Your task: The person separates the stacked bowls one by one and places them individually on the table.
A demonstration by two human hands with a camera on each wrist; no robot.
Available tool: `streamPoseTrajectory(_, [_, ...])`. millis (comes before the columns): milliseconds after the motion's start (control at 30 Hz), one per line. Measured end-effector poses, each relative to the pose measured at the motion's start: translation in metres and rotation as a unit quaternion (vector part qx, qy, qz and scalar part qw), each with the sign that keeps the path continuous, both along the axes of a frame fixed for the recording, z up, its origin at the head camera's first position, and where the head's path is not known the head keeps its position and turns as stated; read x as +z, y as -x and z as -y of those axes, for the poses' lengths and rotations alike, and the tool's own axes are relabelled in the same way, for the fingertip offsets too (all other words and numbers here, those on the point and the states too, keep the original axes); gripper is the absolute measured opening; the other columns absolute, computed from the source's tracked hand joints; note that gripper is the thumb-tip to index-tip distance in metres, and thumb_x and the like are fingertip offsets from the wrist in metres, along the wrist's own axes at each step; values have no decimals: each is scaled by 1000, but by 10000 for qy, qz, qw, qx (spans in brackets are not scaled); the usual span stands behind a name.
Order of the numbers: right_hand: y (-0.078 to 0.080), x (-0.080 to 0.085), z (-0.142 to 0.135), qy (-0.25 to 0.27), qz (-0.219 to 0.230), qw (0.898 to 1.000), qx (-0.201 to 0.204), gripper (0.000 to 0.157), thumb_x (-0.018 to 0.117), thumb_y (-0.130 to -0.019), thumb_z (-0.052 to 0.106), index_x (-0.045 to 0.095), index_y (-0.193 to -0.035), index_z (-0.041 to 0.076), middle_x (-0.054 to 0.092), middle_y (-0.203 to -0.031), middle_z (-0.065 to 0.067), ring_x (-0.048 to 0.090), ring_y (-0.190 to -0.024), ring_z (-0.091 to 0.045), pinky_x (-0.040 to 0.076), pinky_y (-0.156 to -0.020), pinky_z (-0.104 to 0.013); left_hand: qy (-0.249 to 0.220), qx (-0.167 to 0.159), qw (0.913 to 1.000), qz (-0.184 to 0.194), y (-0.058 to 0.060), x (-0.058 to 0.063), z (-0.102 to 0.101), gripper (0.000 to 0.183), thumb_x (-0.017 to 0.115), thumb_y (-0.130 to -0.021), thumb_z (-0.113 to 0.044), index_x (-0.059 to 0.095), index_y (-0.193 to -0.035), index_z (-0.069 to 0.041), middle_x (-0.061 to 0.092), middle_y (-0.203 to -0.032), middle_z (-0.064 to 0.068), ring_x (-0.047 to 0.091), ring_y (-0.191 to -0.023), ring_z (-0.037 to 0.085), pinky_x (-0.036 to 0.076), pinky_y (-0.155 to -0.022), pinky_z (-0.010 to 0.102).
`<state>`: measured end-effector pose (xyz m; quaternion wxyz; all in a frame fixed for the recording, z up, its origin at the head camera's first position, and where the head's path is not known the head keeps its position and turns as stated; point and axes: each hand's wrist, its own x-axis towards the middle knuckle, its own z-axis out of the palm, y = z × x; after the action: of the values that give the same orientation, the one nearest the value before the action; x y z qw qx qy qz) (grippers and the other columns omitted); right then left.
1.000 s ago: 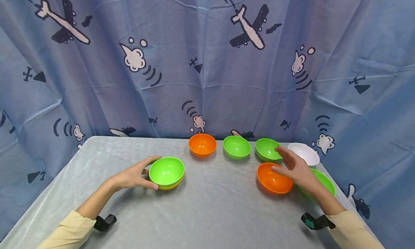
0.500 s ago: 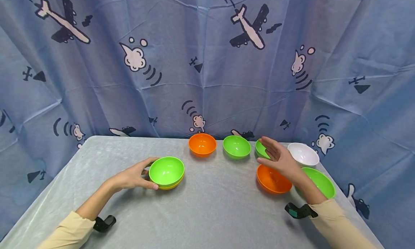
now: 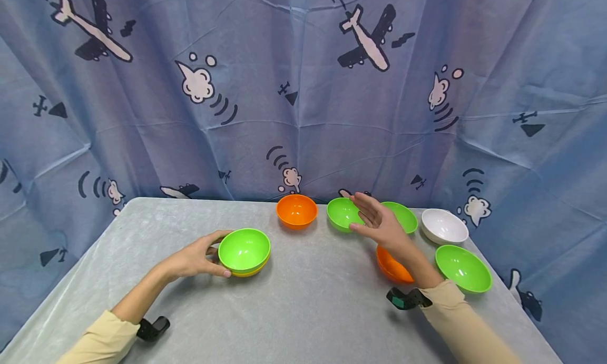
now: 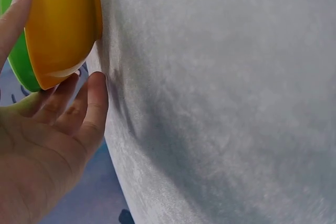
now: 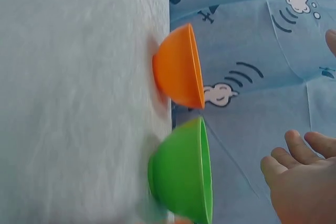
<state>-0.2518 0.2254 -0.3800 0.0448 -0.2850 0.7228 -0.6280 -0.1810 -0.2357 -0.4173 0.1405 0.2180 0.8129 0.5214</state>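
A green bowl (image 3: 244, 249) is nested in a yellow bowl (image 4: 62, 22) on the left half of the table. My left hand (image 3: 203, 257) holds this stack at its left side, thumb at the near rim and fingers round the far side. Raised over the right half, my right hand (image 3: 381, 223) holds nothing, its fingers extended to the left. It hides parts of a back-row green bowl (image 3: 340, 214) and another green bowl (image 3: 404, 216). The forearm covers part of an orange bowl (image 3: 391, 266). In the right wrist view, the right hand is apart from the bowls.
Another orange bowl (image 3: 296, 211) stands at the table's back edge, left of the back-row green bowls. A white bowl (image 3: 444, 226) sits at the back right, with a green bowl (image 3: 464, 269) in front of it. A patterned blue curtain (image 3: 303, 90) hangs behind the table (image 3: 303, 322).
My right hand has moved left, from above the right-hand bowls toward the back-row green bowl, uncovering the right green bowl. The left hand and its stack have stayed in place.
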Motion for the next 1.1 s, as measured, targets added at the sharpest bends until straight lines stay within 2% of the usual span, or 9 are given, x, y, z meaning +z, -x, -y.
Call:
streamPoseTrajectory(200, [3, -4, 20, 246, 38, 9995, 206, 77, 71, -93, -4, 29, -157, -1, 33, -160, -15, 27, -148, -31, 25, -116, -40, 156, 63, 9999, -31, 1, 1, 1, 94, 89, -81, -13, 32, -153, 6, 34, -153, 29, 40, -133, 55, 39, -105, 60])
streamPoseTrajectory(333, [3, -5, 33, 341, 225, 9987, 308, 79, 73, -93, -1, 28, -158, 0, 34, -159, -15, 28, -148, -30, 26, -116, -39, 231, 109, 9997, -2, 1, 1, 0, 94, 89, -81, -14, 32, -154, 5, 34, -154, 29, 41, -132, 55, 40, -104, 60])
streamPoseTrajectory(600, [4, -12, 53, 473, 320, 9971, 510, 74, 73, -93, 0, 32, -154, -7, 38, -156, -19, 28, -146, -39, 25, -116, -48, 160, 120, 9997, 124, 0, 0, 1, 95, 88, -82, -12, 31, -155, 4, 32, -155, 28, 40, -133, 55, 42, -103, 59])
streamPoseTrajectory(733, [3, -14, 64, 622, 388, 9957, 573, 70, 73, -92, -4, 36, -152, -7, 40, -155, -19, 29, -145, -41, 27, -115, -48, 139, 135, 9997, 156, 0, 0, 1, 95, 88, -81, -12, 30, -155, 4, 32, -155, 28, 41, -133, 54, 43, -102, 58])
streamPoseTrajectory(933, [2, -17, 80, 785, 415, 9930, 778, 68, 70, -91, -9, 37, -149, -12, 35, -154, -30, 27, -144, -48, 25, -115, -49, 154, 130, 9997, 138, 0, 0, 2, 96, 89, -81, -13, 31, -155, 4, 33, -154, 28, 41, -133, 54, 43, -102, 58])
streamPoseTrajectory(1100, [1, -22, 94, 694, 536, 9928, 817, 67, 72, -90, -7, 39, -149, -10, 33, -154, -32, 31, -144, -44, 24, -115, -52, 137, 90, 9998, 148, 1, 0, 2, 96, 88, -81, -13, 30, -156, 4, 32, -155, 28, 42, -132, 54, 44, -102, 57])
